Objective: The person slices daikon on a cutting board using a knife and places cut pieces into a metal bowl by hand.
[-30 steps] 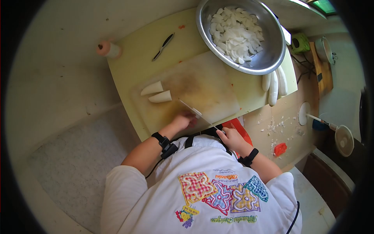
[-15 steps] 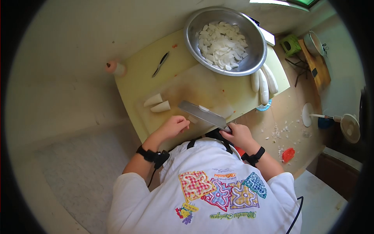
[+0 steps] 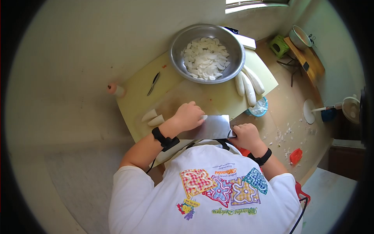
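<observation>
My right hand (image 3: 246, 136) is wrapped round the handle of a cleaver (image 3: 216, 127), whose broad blade lies flat-side up near the table's front edge. Against the blade, the curled fingers of my left hand (image 3: 187, 116) pinch a small white radish slice (image 3: 204, 117). Two cut radish pieces (image 3: 156, 120) lie left of that hand on the cutting board (image 3: 171, 96). Beyond the board, a large steel bowl (image 3: 176, 58) holds a heap of white radish slices (image 3: 206, 58).
Several peeled whole radishes (image 3: 249, 90) lie right of the bowl. A peeler (image 3: 154, 83) and a pink-topped bottle (image 3: 115, 90) are at the left. Below the table's right edge sits a blue basin (image 3: 258, 107); scraps litter the floor, with a fan (image 3: 350, 108) farther right.
My left hand has moved forward and right to the blade and taken hold of the slice on it. The cleaver has turned, showing more of its flat side. The view has shifted.
</observation>
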`<state>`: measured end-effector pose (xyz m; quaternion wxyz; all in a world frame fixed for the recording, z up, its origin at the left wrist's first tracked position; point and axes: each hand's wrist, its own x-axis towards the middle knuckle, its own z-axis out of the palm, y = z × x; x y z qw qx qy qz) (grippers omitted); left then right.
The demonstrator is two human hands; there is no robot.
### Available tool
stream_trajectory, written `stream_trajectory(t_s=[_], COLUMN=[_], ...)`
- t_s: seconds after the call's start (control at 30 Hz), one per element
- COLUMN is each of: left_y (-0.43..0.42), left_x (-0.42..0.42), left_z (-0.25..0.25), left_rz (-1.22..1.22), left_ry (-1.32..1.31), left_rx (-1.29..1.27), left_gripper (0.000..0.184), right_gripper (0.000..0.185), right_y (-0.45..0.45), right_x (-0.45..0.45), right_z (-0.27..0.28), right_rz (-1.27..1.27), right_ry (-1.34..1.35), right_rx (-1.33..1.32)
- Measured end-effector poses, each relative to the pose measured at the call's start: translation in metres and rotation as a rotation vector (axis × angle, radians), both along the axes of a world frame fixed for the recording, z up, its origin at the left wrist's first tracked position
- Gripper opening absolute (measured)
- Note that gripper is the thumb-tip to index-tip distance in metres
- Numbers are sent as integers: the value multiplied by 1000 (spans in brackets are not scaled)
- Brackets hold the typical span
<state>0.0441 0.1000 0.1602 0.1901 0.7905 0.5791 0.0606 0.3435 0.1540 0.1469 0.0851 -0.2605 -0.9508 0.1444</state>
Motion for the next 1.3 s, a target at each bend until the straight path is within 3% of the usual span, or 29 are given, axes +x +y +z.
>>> stream_trajectory(t_s=[0.1, 0.37, 0.47, 0.67, 0.8, 0.83, 0.9, 0.93, 1.0, 1.23, 1.3], left_y=[12, 31, 53, 107, 150, 152, 152, 146, 120, -39, -75], left_x=[16, 36, 37, 29, 1, -1, -2, -7, -27, -59, -63], left_z=[3, -28, -37, -53, -25, -18, -9, -29, -87, -114, -113], left_rz=[-57, -14, 147, 418, 647, 657, 928, 940, 750, 1008, 1005], left_ry=[104, -64, -340, -670, -1466, -1469, -1327, -1334, -704, -541, -408], left_rx=[-125, -141, -505, -685, -516, -514, -169, -166, 251, 68, -15], left_gripper=[25, 29, 33, 29, 40, 40, 44, 44, 49, 30, 23], right_gripper=[28, 28, 29, 29, 29, 28, 28, 28, 28, 20, 21], right_y=[0, 6, 6, 3, -1, -4, -7, -9, -9, -10, -12], right_x=[14, 45, 56, 82, 92, 93, 93, 93, 90, 71, 61], right_z=[-2, -12, -7, -22, -33, -34, -36, -37, -38, -37, -37], right_rz=[-12, -12, -21, -99, -110, -122, -124, -126, -104, -106, -207], right_ry=[29, 19, 0, 23, -20, -21, -28, -31, -38, -30, -33], right_rx=[12, 45, 29, 17, -27, -52, -78, -89, -102, -260, -359])
